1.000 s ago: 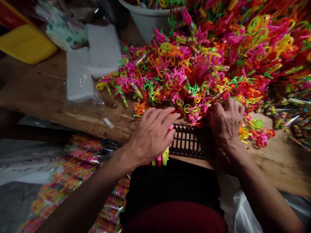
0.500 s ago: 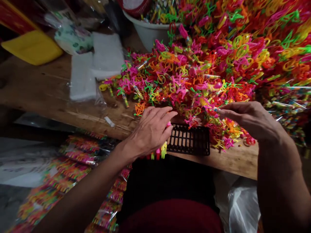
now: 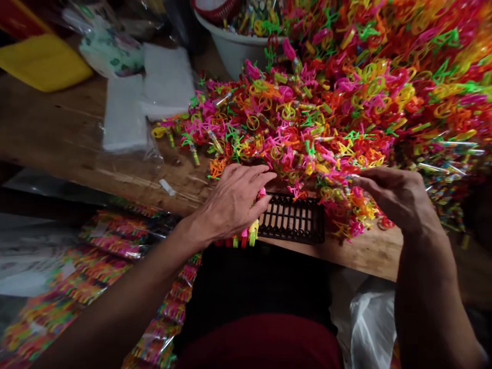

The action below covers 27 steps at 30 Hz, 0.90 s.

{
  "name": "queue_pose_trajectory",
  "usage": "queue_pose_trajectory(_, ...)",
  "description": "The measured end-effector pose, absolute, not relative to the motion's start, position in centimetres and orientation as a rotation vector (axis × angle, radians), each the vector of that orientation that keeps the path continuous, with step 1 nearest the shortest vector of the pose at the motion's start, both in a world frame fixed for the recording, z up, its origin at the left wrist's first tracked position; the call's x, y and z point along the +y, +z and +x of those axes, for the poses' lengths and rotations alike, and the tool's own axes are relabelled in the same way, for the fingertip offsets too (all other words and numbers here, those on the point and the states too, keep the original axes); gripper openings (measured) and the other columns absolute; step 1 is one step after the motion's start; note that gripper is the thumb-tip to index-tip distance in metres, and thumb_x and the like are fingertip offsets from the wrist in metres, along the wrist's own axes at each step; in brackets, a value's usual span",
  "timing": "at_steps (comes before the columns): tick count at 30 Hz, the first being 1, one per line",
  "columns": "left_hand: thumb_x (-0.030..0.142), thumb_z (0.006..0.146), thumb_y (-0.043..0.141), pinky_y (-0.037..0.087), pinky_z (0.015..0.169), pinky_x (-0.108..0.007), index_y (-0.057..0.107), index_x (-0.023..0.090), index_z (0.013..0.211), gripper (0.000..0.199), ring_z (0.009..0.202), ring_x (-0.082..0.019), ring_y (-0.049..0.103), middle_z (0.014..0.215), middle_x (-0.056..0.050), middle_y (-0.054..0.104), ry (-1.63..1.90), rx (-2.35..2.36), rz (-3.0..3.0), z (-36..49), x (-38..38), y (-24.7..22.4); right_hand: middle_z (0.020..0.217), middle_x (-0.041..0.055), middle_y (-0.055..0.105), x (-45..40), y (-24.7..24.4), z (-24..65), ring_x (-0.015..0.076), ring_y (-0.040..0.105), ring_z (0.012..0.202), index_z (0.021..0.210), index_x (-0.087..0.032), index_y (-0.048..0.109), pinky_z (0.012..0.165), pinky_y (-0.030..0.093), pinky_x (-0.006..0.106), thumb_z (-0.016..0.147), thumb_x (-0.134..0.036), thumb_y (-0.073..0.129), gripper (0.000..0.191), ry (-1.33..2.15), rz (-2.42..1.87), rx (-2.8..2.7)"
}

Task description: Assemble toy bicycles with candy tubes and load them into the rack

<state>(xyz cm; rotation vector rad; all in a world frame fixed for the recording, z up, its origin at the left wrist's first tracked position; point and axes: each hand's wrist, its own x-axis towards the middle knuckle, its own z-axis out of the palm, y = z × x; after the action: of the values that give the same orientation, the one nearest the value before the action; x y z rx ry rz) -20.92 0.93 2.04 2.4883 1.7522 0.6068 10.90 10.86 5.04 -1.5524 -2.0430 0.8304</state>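
The largest thing was the wooden worktop [image 3: 46,120], and across its far and right side there spread a great heap of bright plastic pieces [image 3: 330,123]. Below the worktop, to the left, lay many clear bags [image 3: 96,271] packed with similar pieces. A pale bucket [image 3: 235,50] stood behind the heap. Near the front edge, between the two hands, was the black rack [image 3: 320,221]; its long axis ran from left to right, with the right end a little nearer to the body, and its narrow slots crossed this axis. The left hand [image 3: 234,207] was the nearer one — it covered the left end of the rack, with loosely spread fingers, but I could not tell if they gripped something underneath. The right hand [image 3: 403,197] was apart from the rack, which lay to the left of its fingers and slightly toward the person. These fingers were drawn close together at a small pink piece [image 3: 346,174] on the heap's edge — whether they gripped it, I could not tell. Some coloured ends [image 3: 252,233] showed beneath the left hand.
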Motion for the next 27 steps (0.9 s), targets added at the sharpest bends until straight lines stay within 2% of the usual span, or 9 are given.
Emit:
queue_pose_trajectory(3, 0.033, 0.099, 0.044, 0.039, 0.113, -0.052, 0.063, 0.015, 0.137, 0.045, 0.129, -0.03, 0.061, 0.144, -0.013, 0.063, 0.596, 1.752, 2.472, -20.9, 0.9, 2.1, 0.075, 0.0084, 0.075, 11.3, 5.2, 11.6, 0.0147, 0.06, 0.063, 0.088, -0.02, 0.083, 0.056, 0.041, 0.031, 0.079, -0.049, 0.081, 0.03, 0.673, -1.473, -1.892)
queue_pose_trajectory(7, 0.034, 0.099, 0.043, 0.038, 0.115, -0.053, 0.062, 0.018, 0.137, 0.046, 0.131, -0.031, 0.059, 0.146, -0.012, 0.062, 0.55, 1.778, 2.426, -20.9, 0.9, 2.3, 0.07, 0.0036, 0.074, 11.2, 4.3, 11.4, 0.0143, 0.063, 0.061, 0.088, -0.021, 0.082, 0.058, 0.046, 0.029, 0.086, -0.045, 0.072, 0.026, 0.397, -1.35, -1.823)
queue_pose_trajectory(11, 0.035, 0.099, 0.043, 0.037, 0.115, -0.054, 0.062, 0.015, 0.138, 0.048, 0.13, -0.032, 0.06, 0.146, -0.013, 0.062, 0.544, 1.769, 2.428, -20.9, 0.9, 2.4, 0.074, 0.0029, 0.076, 10.8, 3.9, 10.9, 0.0128, 0.063, 0.061, 0.089, -0.022, 0.083, 0.056, 0.047, 0.027, 0.082, -0.04, 0.077, 0.021, 0.578, -1.249, -1.675)
queue_pose_trajectory(14, 0.035, 0.1, 0.043, 0.038, 0.115, -0.053, 0.062, 0.014, 0.139, 0.049, 0.13, -0.032, 0.059, 0.146, -0.013, 0.062, 0.541, 1.766, 2.421, -20.8, 0.9, 2.5, 0.07, 0.0012, 0.074, 10.8, 4.3, 10.4, 0.0097, 0.058, 0.056, 0.087, -0.022, 0.084, 0.05, 0.043, 0.024, 0.077, -0.034, 0.081, 0.016, 0.735, -1.207, -1.611)
queue_pose_trajectory(20, 0.034, 0.099, 0.042, 0.038, 0.114, -0.054, 0.062, 0.014, 0.139, 0.049, 0.131, -0.032, 0.06, 0.146, -0.013, 0.062, 0.557, 1.778, 2.438, -20.8, 0.8, 2.3, 0.053, -0.004, 0.058, 12.3, 4.0, 9.6, 0.0066, 0.045, 0.04, 0.08, -0.015, 0.081, 0.038, 0.035, 0.024, 0.076, -0.028, 0.079, 0.014, 0.591, -1.154, -1.227)
queue_pose_trajectory(24, 0.034, 0.1, 0.042, 0.039, 0.114, -0.054, 0.063, 0.015, 0.139, 0.049, 0.13, -0.032, 0.06, 0.145, -0.013, 0.063, 0.56, 1.78, 2.444, -20.8, 0.8, 2.2, 0.051, -0.0033, 0.057, 12.2, 3.5, 9.6, 0.0069, 0.044, 0.039, 0.073, -0.013, 0.079, 0.036, 0.034, 0.024, 0.077, -0.026, 0.075, 0.014, 0.523, -1.25, -1.13)
queue_pose_trajectory(27, 0.036, 0.1, 0.041, 0.039, 0.115, -0.053, 0.063, 0.015, 0.138, 0.049, 0.131, -0.031, 0.06, 0.144, -0.013, 0.063, 0.572, 1.784, 2.438, -20.9, 0.9, 2.2, 0.055, -0.0018, 0.061, 11.7, 3.2, 9.9, 0.0075, 0.048, 0.04, 0.076, -0.013, 0.08, 0.038, 0.036, 0.024, 0.078, -0.027, 0.076, 0.014, 0.528, -1.267, -1.13)
